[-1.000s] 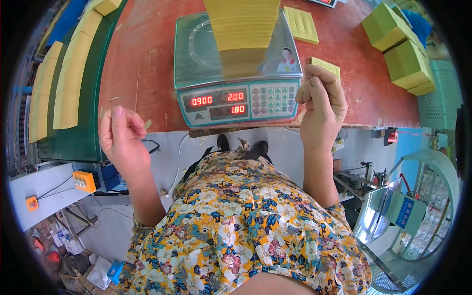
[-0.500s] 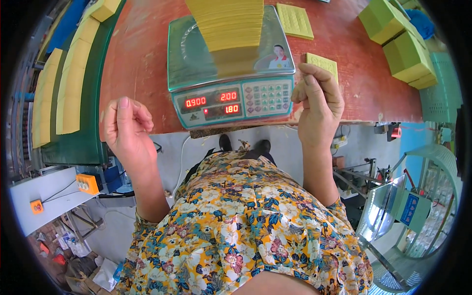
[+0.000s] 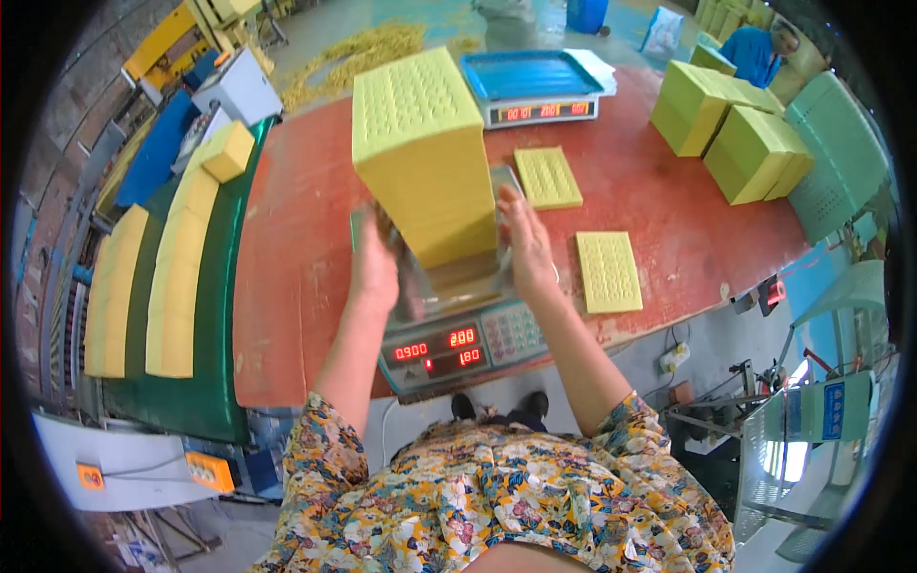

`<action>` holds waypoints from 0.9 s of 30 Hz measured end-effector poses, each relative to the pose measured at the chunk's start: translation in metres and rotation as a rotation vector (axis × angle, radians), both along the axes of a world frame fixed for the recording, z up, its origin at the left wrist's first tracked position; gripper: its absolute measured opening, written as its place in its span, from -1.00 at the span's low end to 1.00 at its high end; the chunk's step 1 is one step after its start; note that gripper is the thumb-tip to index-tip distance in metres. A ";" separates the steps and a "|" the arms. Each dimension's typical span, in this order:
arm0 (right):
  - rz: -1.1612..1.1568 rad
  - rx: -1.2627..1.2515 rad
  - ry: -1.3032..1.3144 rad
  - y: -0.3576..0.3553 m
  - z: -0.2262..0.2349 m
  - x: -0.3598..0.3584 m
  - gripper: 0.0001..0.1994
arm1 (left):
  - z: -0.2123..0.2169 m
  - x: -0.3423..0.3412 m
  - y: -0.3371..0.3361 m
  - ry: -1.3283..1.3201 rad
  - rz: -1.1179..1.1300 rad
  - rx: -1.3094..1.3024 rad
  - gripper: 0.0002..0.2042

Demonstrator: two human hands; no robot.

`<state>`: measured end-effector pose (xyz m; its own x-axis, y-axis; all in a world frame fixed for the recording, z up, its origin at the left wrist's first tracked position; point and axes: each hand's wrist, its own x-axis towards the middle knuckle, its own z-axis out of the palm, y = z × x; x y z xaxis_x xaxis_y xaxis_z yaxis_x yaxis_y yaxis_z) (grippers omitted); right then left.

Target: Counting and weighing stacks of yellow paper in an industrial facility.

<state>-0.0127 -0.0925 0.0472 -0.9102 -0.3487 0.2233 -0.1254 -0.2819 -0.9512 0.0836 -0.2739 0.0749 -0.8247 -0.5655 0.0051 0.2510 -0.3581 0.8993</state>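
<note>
A tall stack of yellow embossed sheets [image 3: 435, 196] stands on the metal pan of a digital scale [image 3: 473, 346], whose red display is lit. My left hand [image 3: 375, 265] is at the stack's left side, over the pan, with its fingers stretched forward and partly hidden by the stack. On the other side, my right hand [image 3: 527, 246] is upright with fingers extended, close to the stack's right face. Whether either palm touches the stack, I cannot tell. To the right of the scale lie two thin embossed pads, a nearer one [image 3: 608, 272] and a farther one [image 3: 547, 179].
The red tabletop [image 3: 296, 239] carries a second scale with a blue tray [image 3: 530, 78] at the back. Yellow blocks [image 3: 759, 153] stand at right, beside a green perforated chair back [image 3: 841, 143]. Long yellow rows [image 3: 180, 286] lie on a green belt at left. A person in blue [image 3: 753, 55] is beyond.
Both hands have moved forward and inward, from the table's front edge to either side of the stack, and their curled fingers have straightened. The view has tilted up, showing more of the far side.
</note>
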 end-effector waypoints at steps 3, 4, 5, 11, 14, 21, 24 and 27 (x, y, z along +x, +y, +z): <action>0.022 0.035 0.028 -0.015 -0.012 0.010 -0.50 | -0.005 -0.011 0.020 -0.021 0.020 0.005 -0.47; 0.019 0.028 0.033 -0.017 -0.015 0.011 -0.50 | -0.007 -0.011 0.021 -0.005 -0.011 0.058 -0.48; 0.016 0.006 0.031 -0.015 -0.016 0.016 -0.49 | 0.003 -0.008 0.028 0.005 -0.048 0.116 -0.48; -0.092 0.100 0.084 0.016 -0.004 0.067 -0.49 | -0.002 0.022 0.051 -0.032 -0.061 0.092 -0.45; -0.149 0.141 0.103 0.038 -0.001 0.092 -0.51 | -0.017 0.043 0.067 -0.091 -0.067 0.176 -0.44; -0.123 0.095 0.015 0.073 0.000 0.113 -0.57 | 0.026 0.073 0.047 -0.030 -0.201 0.270 -0.42; -0.285 0.139 0.019 0.087 -0.020 0.105 -0.61 | 0.110 0.055 0.048 0.062 -0.235 0.171 -0.35; -0.310 0.114 -0.106 0.093 -0.045 0.099 -0.61 | 0.140 0.036 0.028 -0.144 -0.342 -0.091 -0.35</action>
